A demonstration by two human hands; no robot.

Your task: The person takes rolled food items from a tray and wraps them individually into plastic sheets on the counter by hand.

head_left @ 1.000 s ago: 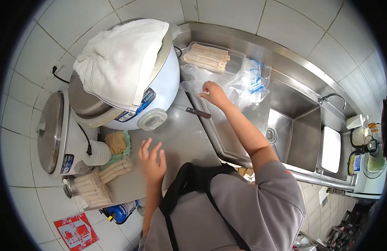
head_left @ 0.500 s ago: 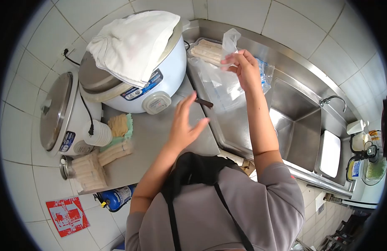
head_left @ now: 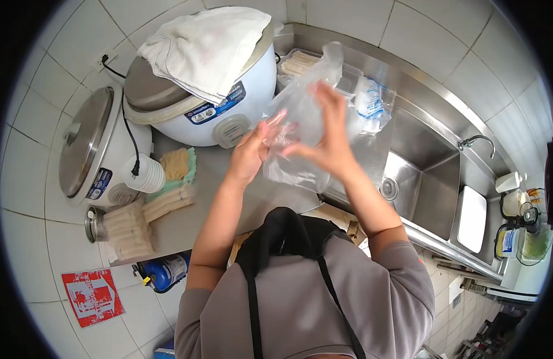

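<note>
A clear plastic bag (head_left: 309, 75) is stretched up in front of me, between my hands. My left hand (head_left: 250, 154) grips its left side, and some of the fingertips show through the film. On the bag's right side is my right hand (head_left: 335, 140), blurred by motion, with thumb and fingers wide apart against the plastic. Behind the bag, a clear tray (head_left: 351, 79) holds pale, long food pieces (head_left: 300, 62) and is partly covered. Another plastic packet with blue print (head_left: 372, 105) lies right of the tray.
Two big rice cookers stand on the left, the larger (head_left: 255, 84) under a white cloth (head_left: 207, 51). Stacked white cups (head_left: 146, 175) and wrapped pale sticks (head_left: 128, 232) sit near the counter's left edge. A steel sink (head_left: 429, 185) with a faucet (head_left: 480, 142) is at right.
The plastic bag has come off the counter toward me. My left hand has gone from empty to gripping it. My right hand has moved down and nearer, its fingers spreading from a pinch.
</note>
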